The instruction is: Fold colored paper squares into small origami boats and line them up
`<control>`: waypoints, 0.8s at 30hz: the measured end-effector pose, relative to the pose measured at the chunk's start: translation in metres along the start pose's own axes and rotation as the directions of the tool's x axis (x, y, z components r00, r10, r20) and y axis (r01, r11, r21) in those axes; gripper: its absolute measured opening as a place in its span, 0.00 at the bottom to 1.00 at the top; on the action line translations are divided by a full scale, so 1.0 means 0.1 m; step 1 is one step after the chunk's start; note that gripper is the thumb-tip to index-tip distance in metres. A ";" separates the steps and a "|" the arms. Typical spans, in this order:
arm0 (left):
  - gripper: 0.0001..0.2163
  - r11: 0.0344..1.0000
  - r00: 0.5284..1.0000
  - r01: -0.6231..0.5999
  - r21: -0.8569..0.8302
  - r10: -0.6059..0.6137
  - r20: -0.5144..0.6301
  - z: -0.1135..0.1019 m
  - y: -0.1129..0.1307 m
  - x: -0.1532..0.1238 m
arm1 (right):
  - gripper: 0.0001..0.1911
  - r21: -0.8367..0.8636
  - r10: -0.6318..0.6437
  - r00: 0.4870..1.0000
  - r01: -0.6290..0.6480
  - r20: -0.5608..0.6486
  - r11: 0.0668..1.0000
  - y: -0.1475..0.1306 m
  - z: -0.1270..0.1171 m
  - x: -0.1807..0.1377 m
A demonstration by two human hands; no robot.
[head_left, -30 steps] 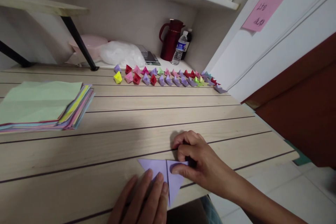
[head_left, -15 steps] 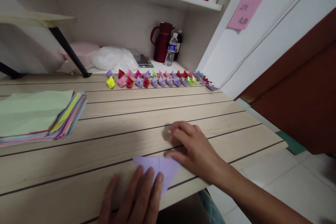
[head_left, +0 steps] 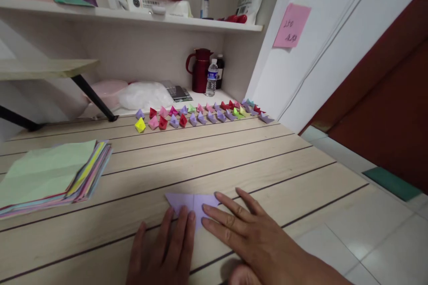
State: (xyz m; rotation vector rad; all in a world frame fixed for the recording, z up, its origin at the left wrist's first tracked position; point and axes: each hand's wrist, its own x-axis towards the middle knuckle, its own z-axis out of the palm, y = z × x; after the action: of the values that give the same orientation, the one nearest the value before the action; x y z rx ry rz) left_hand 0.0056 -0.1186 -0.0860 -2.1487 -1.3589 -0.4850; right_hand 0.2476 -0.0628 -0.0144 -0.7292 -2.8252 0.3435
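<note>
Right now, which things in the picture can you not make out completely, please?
All in the head view:
- Purple paper: the lower part is covered by the left fingers and right fingers; its underside faces the tabletop.
- Paper stack: cut off by the left edge.
- Dark bottle: partly behind the clear bottle.
- Clear bottle's label: print too small.

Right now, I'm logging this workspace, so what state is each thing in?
Lavender paper: folded, centre line showing
Left hand: fingertips on the paper
Right hand: fingers spread, some on the paper
Paper stack: loosely piled, uneven-edged
Origami boats: folded, in rough rows
Water bottle: upright, capped
Red thermos jug: upright
Pink note: stuck up
</note>
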 end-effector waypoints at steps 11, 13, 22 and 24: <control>0.25 1.000 1.000 -0.013 -0.009 0.013 0.002 0.00 -0.02 -0.06 | 0.28 -0.053 0.219 0.976 -0.219 -0.019 0.974 0.23 -0.11 0.01; 0.21 0.999 1.000 -0.018 -0.037 0.018 0.001 -0.02 -0.02 -0.06 | 0.31 -0.017 0.154 0.988 -0.154 -0.025 0.988 0.16 -0.07 0.06; 0.13 0.982 0.998 0.038 -0.184 -0.048 -0.049 -0.13 0.11 -0.17 | 0.42 0.126 0.036 0.999 -0.037 0.004 0.991 0.01 -0.10 0.12; 0.09 0.971 0.992 0.046 -0.233 -0.073 -0.106 -0.16 0.15 -0.19 | 0.48 0.087 -0.061 0.997 0.057 0.049 0.995 -0.05 -0.05 0.11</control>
State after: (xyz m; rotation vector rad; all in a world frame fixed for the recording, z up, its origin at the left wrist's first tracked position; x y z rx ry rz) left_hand 0.0106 -0.1471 -0.0874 -2.2277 -1.3634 -0.8119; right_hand 0.2373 -0.0609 -0.0070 -0.6264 -2.8532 0.4772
